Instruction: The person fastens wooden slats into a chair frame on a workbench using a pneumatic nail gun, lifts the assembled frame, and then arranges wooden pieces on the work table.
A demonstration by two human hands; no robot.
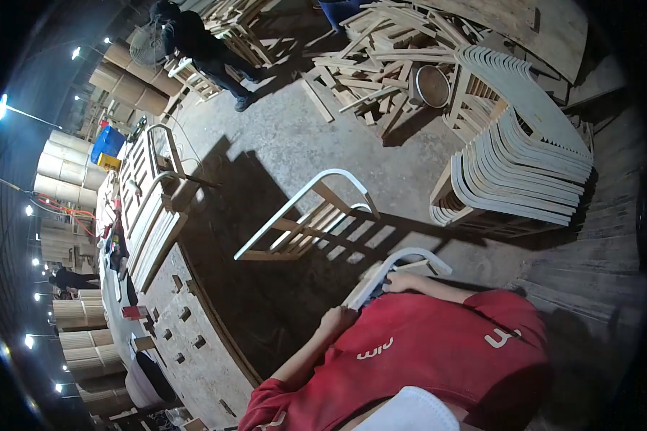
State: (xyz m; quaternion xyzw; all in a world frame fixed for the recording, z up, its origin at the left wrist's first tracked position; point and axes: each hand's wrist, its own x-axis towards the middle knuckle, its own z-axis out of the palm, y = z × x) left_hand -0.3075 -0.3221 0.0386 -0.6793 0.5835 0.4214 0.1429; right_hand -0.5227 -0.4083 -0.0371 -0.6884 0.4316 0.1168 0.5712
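In front of my red shirt, a curved wooden frame [417, 253] with a pale rounded edge is held close to my body. My left hand [333, 320] is closed on its lower left end. Farther along the same piece, my right hand [399, 281] has its fingers curled around the edge, partly hidden by the frame and my sleeve. Much of the frame's near side is out of sight behind my shirt. Just beyond, a similar slatted wooden frame [313, 223] with a rounded corner stands on the floor, touching neither hand.
Nested curved frames [514, 176] stand stacked at right. Behind lies a heap of wood offcuts [388, 65]. A workbench [194, 345] with small blocks runs along the left, slatted frames [151, 179] at its far end. A person in dark clothes [201, 47] stands at the back.
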